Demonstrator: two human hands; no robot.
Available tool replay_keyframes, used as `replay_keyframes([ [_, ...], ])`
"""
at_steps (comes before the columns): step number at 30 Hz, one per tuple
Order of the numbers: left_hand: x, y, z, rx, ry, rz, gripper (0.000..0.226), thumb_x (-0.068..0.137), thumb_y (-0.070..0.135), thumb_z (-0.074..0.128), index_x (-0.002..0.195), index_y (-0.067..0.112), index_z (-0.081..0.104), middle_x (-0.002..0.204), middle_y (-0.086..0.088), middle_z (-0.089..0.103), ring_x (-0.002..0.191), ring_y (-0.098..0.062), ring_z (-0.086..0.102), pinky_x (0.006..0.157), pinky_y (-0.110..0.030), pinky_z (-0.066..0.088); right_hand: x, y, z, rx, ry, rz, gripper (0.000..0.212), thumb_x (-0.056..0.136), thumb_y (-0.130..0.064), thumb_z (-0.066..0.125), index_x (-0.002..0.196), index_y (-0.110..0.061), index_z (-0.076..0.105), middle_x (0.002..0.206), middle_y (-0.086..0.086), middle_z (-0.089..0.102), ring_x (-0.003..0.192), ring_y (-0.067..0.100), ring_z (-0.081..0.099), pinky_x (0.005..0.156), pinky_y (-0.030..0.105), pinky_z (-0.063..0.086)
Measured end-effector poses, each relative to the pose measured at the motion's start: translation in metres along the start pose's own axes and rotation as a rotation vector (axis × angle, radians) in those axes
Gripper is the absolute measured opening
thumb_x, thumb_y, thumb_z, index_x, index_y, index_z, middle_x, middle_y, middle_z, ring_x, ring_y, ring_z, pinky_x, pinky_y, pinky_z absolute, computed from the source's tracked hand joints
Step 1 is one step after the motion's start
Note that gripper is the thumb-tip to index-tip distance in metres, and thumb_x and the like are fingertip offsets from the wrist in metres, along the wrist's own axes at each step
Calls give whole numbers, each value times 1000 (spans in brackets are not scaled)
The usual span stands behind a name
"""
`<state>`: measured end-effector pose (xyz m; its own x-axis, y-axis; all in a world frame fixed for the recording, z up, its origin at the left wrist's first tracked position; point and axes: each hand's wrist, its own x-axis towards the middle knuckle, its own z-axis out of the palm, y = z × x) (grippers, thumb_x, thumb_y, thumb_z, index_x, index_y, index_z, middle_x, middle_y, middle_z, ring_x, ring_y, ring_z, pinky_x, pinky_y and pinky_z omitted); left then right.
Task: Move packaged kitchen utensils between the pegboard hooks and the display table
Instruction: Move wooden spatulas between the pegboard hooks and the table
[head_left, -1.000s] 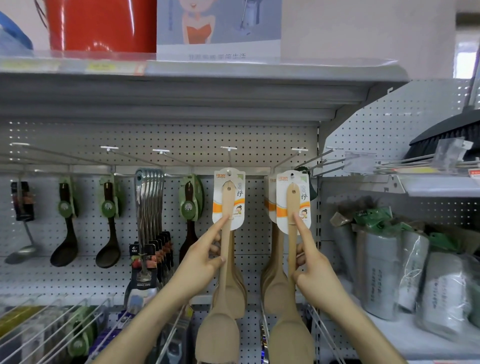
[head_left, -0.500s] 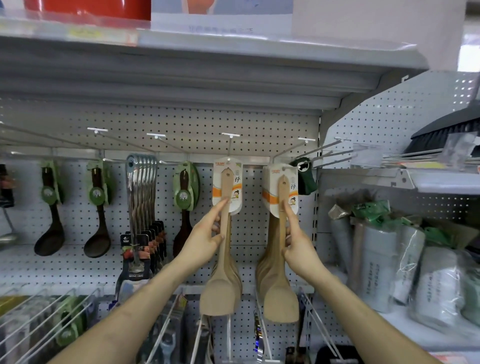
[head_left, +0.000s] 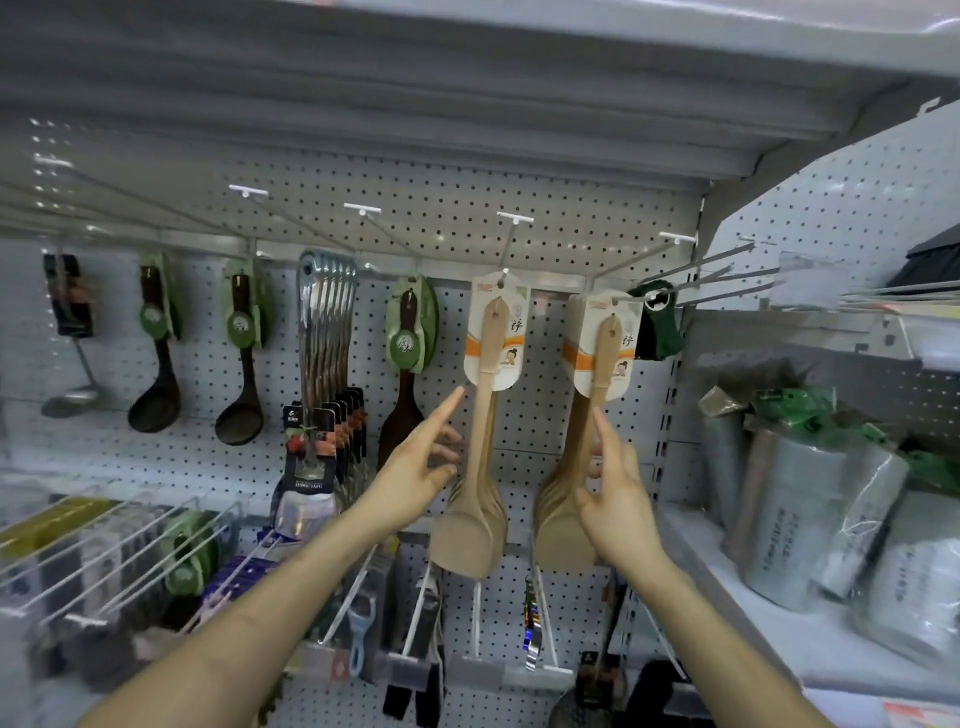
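Two bunches of wooden spatulas with white-and-orange cards hang from pegboard hooks. The left bunch hangs from a centre hook, the right bunch one hook further right. My left hand is just left of the left bunch, index finger straight and pointing up at the card's lower edge, holding nothing. My right hand is in front of the right bunch's handles, index finger raised towards the card, fingers relaxed and gripping nothing.
Dark ladles with green cards and steel utensils hang to the left on the pegboard. Lower hooks carry peelers and small tools. A side shelf on the right holds wrapped packages. A shelf overhangs above.
Both hands have let go of the spatula handles and drawn back slightly; the spatulas now hang free on their hooks. The camera has tilted up and moved closer.
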<state>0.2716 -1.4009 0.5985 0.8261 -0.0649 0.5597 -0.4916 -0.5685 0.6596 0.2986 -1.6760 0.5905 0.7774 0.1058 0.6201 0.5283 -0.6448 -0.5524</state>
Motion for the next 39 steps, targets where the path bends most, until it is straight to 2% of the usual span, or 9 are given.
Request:
replay_keyframes([
  [4, -56, -4, -6, 93, 34, -108, 91, 102, 10, 65, 159, 63, 19, 134, 15, 50, 113, -1, 61, 99, -36, 59, -17, -31, 24, -77, -93, -102, 89, 97, -11, 65, 166, -41, 17, 140, 2, 40, 100, 20, 60, 76, 45, 60],
  [7, -111, 3, -18, 195, 95, -197, 83, 102, 22, 66, 161, 58, 20, 136, 18, 47, 107, -10, 66, 90, -41, 64, -38, -62, 48, -119, -183, -236, 79, 96, -17, 65, 165, -30, 28, 134, 3, 42, 119, 25, 52, 85, 43, 56],
  [10, -176, 8, -40, 407, 163, -290, 73, 104, 33, 63, 165, 45, 25, 142, 11, 44, 118, -17, 60, 97, -40, 57, -67, -102, 78, -126, -286, -351, 71, 97, -28, 62, 162, -28, 33, 136, 2, 42, 128, 28, 47, 88, 47, 56],
  [13, -252, 14, -67, 709, 255, -413, 70, 103, 46, 62, 164, 37, 30, 148, 6, 43, 132, -21, 49, 100, -44, 54, -106, -146, 118, -101, -400, -480, 76, 95, -33, 68, 162, -28, 32, 142, 5, 40, 131, 32, 45, 92, 49, 54],
  [17, -353, 28, -103, 1040, 341, -692, 73, 97, 63, 60, 160, 36, 35, 146, 3, 46, 128, -29, 51, 95, -50, 54, -176, -212, 166, -30, -544, -660, 80, 96, -38, 69, 165, -29, 28, 156, 5, 34, 143, 33, 37, 108, 53, 46],
  [20, -414, 39, -128, 1170, 389, -849, 75, 92, 63, 65, 156, 38, 36, 148, 2, 47, 130, -29, 51, 93, -50, 53, -229, -261, 196, 2, -609, -772, 84, 88, -40, 75, 161, -28, 36, 152, 6, 42, 141, 34, 43, 104, 55, 47],
  [30, -585, 19, -238, 1203, 497, -1306, 89, 74, 49, 87, 153, 35, 48, 146, -2, 55, 134, -32, 53, 96, -51, 50, -370, -426, 300, 70, -817, -914, 93, 79, -42, 83, 158, -33, 35, 152, 3, 44, 141, 30, 46, 103, 52, 49],
  [34, -631, 2, -290, 1223, 480, -1397, 92, 78, 52, 83, 158, 36, 40, 153, -1, 48, 141, -30, 44, 102, -50, 46, -403, -482, 342, 85, -873, -948, 96, 72, -39, 89, 156, -30, 43, 148, 6, 50, 137, 32, 50, 99, 55, 51],
  [39, -671, -26, -337, 1208, 488, -1468, 94, 75, 51, 85, 158, 36, 41, 155, -1, 47, 141, -31, 44, 102, -51, 47, -427, -534, 388, 70, -923, -999, 99, 73, -41, 88, 159, -33, 38, 155, 3, 45, 145, 30, 43, 107, 54, 47],
])
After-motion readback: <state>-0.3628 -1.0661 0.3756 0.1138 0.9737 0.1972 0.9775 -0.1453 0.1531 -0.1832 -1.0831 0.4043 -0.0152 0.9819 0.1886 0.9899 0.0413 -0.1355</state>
